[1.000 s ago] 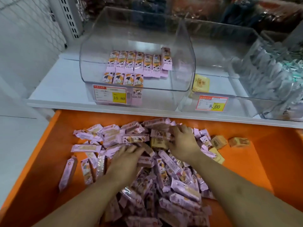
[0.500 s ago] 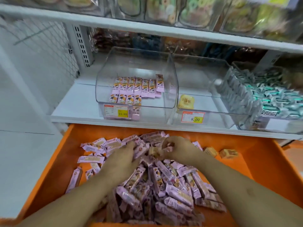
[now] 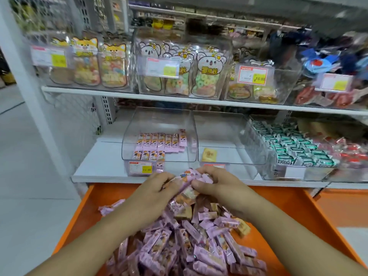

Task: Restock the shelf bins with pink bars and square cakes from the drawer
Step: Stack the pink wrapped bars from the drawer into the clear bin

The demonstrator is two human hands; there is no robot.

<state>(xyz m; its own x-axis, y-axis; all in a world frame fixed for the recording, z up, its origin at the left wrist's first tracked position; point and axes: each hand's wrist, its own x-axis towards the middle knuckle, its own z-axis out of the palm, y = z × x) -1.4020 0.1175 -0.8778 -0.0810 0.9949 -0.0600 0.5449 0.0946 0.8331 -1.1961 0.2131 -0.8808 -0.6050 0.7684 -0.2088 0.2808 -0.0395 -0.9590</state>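
My left hand (image 3: 153, 193) and my right hand (image 3: 218, 185) meet at the centre of the frame, each with fingers curled round the same bunch of pink bars (image 3: 186, 183), lifted above the heap. How many bars are in the bunch I cannot tell.

Below them, filling the lower middle of the frame, the orange drawer (image 3: 294, 214) holds the loose pile of pink bars (image 3: 191, 250), with a few square cakes (image 3: 242, 229) in tan wrappers mixed in near my right wrist. One stray bar (image 3: 111, 207) lies apart at the pile's left edge.

Just above my hands, on the white shelf (image 3: 99, 166), stands the clear left bin (image 3: 159, 136) with two neat rows of pink bars (image 3: 159, 143) on its floor. My knuckles partly cover its price tag (image 3: 140, 168). Beside it to the right, the middle bin (image 3: 229, 136) holds a single yellow square cake (image 3: 209, 154); my right hand hides most of that bin's label. Farther right, a bin of green-and-white packets (image 3: 294, 148) sits full.

Across the upper frame, an upper shelf (image 3: 179, 98) carries clear boxes of animal-shaped candy bags (image 3: 179, 76).
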